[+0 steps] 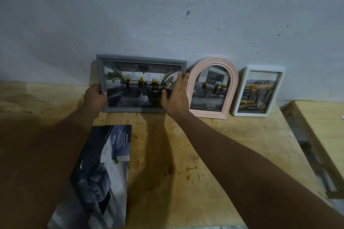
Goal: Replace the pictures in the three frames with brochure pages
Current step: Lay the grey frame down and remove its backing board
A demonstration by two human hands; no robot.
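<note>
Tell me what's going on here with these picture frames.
A person is setting the grey frame upright against the wall on the wooden table. The left hand grips its left edge and the right hand rests with straight fingers on its right edge. To its right, a pink arched frame and a white frame lean on the wall. All three show car pictures. A brochure lies nearer the person.

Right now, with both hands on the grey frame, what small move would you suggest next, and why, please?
Probably ease the left hand and right hand off: the grey frame already stands against the wall beside the pink arched frame and white frame, all showing car pages.
</note>
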